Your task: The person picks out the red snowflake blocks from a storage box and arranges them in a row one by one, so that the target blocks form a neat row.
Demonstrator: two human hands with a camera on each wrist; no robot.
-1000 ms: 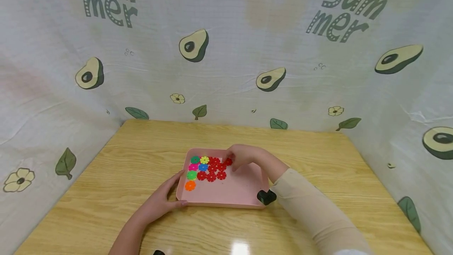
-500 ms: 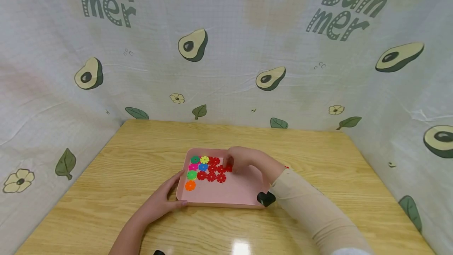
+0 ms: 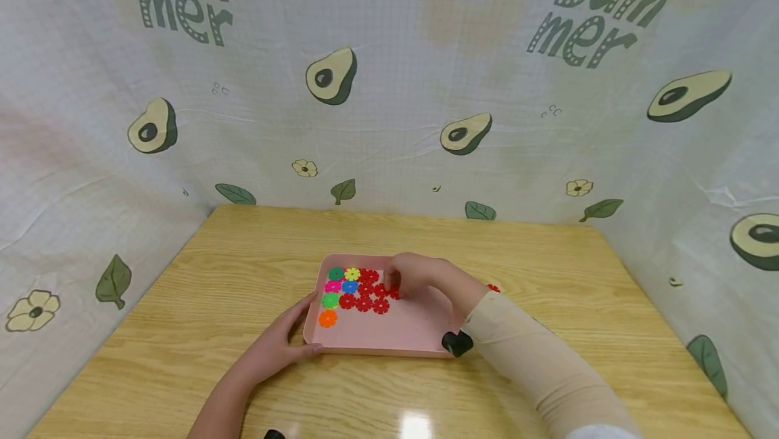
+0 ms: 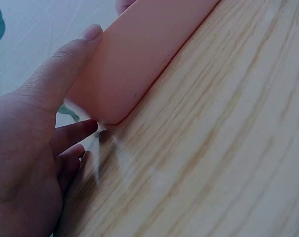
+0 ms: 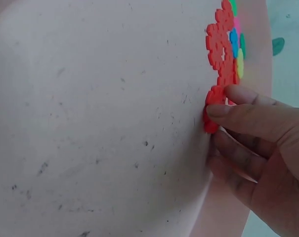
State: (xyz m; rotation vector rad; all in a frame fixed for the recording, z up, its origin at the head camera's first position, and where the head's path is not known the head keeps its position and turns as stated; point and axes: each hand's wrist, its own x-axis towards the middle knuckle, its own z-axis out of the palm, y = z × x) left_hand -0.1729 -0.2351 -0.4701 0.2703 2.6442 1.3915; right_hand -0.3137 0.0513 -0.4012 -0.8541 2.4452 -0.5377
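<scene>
A shallow pink tray (image 3: 377, 339) lies on the wooden table. My left hand (image 3: 282, 341) holds its left near corner, the thumb (image 4: 75, 57) on the near wall and the fingers along the left side. Inside the tray, my right hand (image 3: 416, 273) pinches a red notched plastic disc (image 5: 213, 106) between thumb and fingers. That disc sits against the right side of a cluster of red notched discs (image 3: 364, 303). Left of them are dark green (image 3: 336, 274), yellow (image 3: 352, 274), pink (image 3: 333, 286), blue (image 3: 349, 287), light green (image 3: 330, 300) and orange (image 3: 328, 318) discs.
Another red piece (image 3: 493, 288) shows on the table right of the tray, partly behind the right forearm. A printed cloth (image 3: 389, 87) hangs at the back and both sides of the table (image 3: 341, 395). A black wrist camera (image 3: 457, 343) is above the tray's right near corner.
My right hand has moved slightly nearer with the red disc, bringing it down beside the red cluster, then stayed almost still. The red piece on the table has come into view. My left hand stays put.
</scene>
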